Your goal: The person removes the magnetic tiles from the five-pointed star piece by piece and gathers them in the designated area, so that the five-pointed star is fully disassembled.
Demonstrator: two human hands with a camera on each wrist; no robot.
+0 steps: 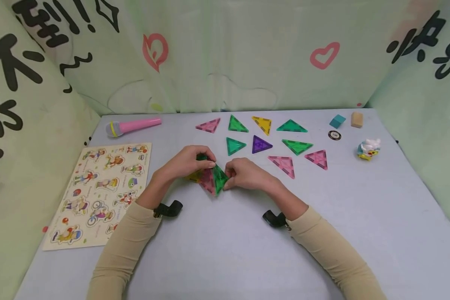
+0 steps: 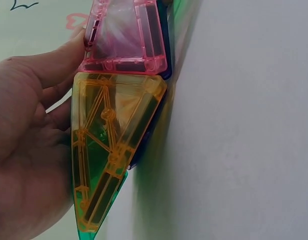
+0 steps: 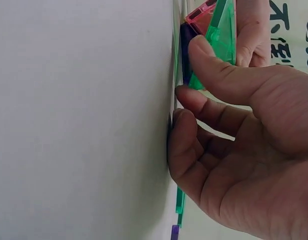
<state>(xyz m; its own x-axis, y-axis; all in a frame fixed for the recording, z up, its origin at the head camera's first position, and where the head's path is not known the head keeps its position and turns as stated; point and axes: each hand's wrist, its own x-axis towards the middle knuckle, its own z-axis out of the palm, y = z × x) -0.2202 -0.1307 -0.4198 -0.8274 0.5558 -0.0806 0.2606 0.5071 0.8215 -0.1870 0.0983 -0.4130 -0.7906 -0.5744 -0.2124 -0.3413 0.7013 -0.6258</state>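
Between the hands a small structure of magnetic tiles stands on the table, with a pink tile (image 1: 207, 181), a green triangular tile (image 1: 220, 179) and a yellow tile (image 2: 121, 112). A dark blue or purple piece (image 3: 186, 52) shows low in it. My left hand (image 1: 193, 162) holds the structure from its far left side, thumb at the pink tile's edge; some fingers are hidden behind the tiles. From the right, my right hand (image 1: 247, 174) pinches the green tile's lower corner between thumb and index finger, the other fingers curled near the tabletop.
Several loose triangular tiles, including a purple one (image 1: 261, 144), lie behind the hands. A pink toy microphone (image 1: 138, 125) and a picture puzzle board (image 1: 108, 183) are at left. Blocks (image 1: 356, 120), a round chip (image 1: 334, 135) and a small figurine (image 1: 369, 149) sit at right.
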